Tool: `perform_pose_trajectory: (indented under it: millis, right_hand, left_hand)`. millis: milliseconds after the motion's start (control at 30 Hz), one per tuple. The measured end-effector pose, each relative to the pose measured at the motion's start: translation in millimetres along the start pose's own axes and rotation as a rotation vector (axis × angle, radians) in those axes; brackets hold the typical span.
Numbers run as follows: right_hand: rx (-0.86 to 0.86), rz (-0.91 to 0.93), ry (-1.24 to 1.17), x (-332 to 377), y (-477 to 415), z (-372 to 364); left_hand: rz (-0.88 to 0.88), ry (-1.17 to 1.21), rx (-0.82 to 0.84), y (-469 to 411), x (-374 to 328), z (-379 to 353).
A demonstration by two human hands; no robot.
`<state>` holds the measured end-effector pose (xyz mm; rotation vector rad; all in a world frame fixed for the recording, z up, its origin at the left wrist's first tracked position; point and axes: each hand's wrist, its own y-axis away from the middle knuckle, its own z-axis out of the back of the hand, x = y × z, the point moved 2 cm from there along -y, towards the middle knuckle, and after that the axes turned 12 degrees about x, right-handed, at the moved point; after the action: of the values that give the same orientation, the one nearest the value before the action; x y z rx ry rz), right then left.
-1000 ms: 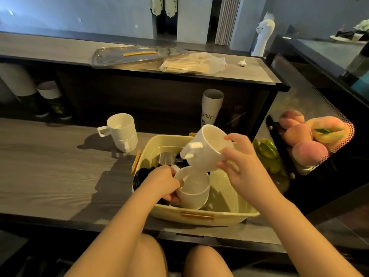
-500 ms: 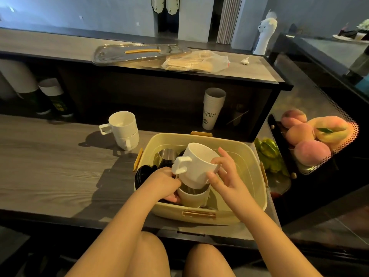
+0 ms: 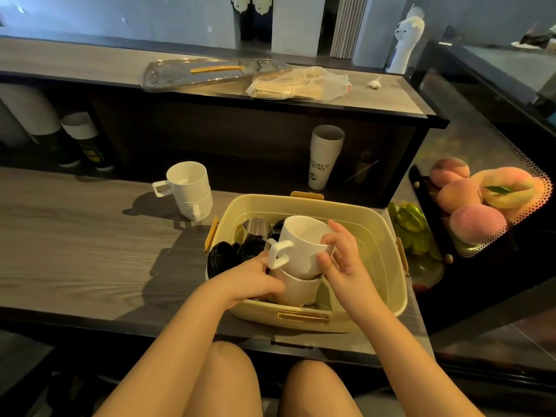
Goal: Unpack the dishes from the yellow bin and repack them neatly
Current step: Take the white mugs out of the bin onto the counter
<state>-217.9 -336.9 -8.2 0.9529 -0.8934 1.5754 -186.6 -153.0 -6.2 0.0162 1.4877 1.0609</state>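
The yellow bin (image 3: pixel 379 236) stands at the front edge of the wooden counter. Inside it, a white mug (image 3: pixel 301 245) sits nested in a second white mug (image 3: pixel 298 288). My right hand (image 3: pixel 343 260) grips the upper mug's right side. My left hand (image 3: pixel 255 278) holds the lower mug at its left side, inside the bin. A steel cup (image 3: pixel 255 230) and dark dishes (image 3: pixel 222 257) lie in the bin's left half. Two more white mugs (image 3: pixel 188 188) stand stacked on the counter, left of the bin.
A stack of paper cups (image 3: pixel 325 158) stands behind the bin. Peaches (image 3: pixel 469 200) and green fruit (image 3: pixel 412 227) lie to the right. On the raised shelf behind are a clear tray (image 3: pixel 210 73) and a plastic bag (image 3: pixel 298 84). My knees are below the counter edge.
My right hand has lowered the tilted white mug from above the bin onto the mug held by my left hand; it now sits nested upright.
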Motion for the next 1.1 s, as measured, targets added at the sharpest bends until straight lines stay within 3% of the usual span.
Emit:
perform_pose_trajectory:
  millis: [100,333,533,700,933,1000,1100]
  right_hand:
    - [0.039,0.002,0.031,0.5,0.7,-3.3]
    - [0.065,-0.017,-0.14,-2.1,1.2,0.1]
    - [-0.02,0.024,-0.152,5.1,4.6,2.2]
    - [-0.012,0.168,-0.105,39.0,-4.1,9.5]
    - [0.085,0.348,-0.09,121.6,-38.1,6.5]
    - [0.152,0.372,-0.133,141.5,-49.5,-1.6]
    - [0.253,0.392,-0.192,160.7,-71.1,-31.8]
  left_hand:
    - [0.089,-0.265,-0.109,-6.1,1.0,-3.9]
    - [0.052,-0.239,-0.186,-17.2,2.1,-9.5]
    - [-0.026,-0.249,-0.284,-20.2,7.7,-10.9]
    - [-0.14,-0.155,-0.471,-17.6,3.7,1.4]
    - [-0.362,-0.201,-0.785,37.8,-35.1,43.6]
    - [-0.505,-0.114,-0.833,58.1,-21.6,56.0]
    - [-0.533,-0.09,-0.948,78.9,17.9,80.3]
